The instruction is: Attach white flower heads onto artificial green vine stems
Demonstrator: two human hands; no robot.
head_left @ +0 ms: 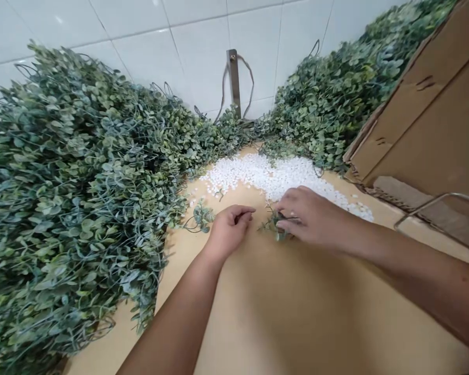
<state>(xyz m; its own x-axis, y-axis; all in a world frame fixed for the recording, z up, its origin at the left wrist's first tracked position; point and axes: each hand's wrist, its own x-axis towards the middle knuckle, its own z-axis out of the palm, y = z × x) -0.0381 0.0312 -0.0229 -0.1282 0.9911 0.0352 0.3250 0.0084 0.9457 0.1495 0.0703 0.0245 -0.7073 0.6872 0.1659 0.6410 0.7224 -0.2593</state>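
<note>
My right hand (303, 213) is closed on a small artificial leaf sprig (271, 224), whose green leaves show below and left of the fingers, just above the tan work surface. To its left, my left hand (232, 224) has thumb and fingers pinched together; whatever is between them, if anything, is too small to make out. A loose leaf sprig (202, 216) with a looped stem lies left of my left hand. Beyond both hands spreads a heap of small white pieces (266, 172), with my right fingers near its front edge.
A large mound of artificial greenery (82, 172) fills the left side, and another greenery pile (328, 104) stands back right. A cardboard box (426, 104) leans at right beside a bent metal rod (422, 208). A metal bracket (234, 78) stands before the tiled wall (199, 47).
</note>
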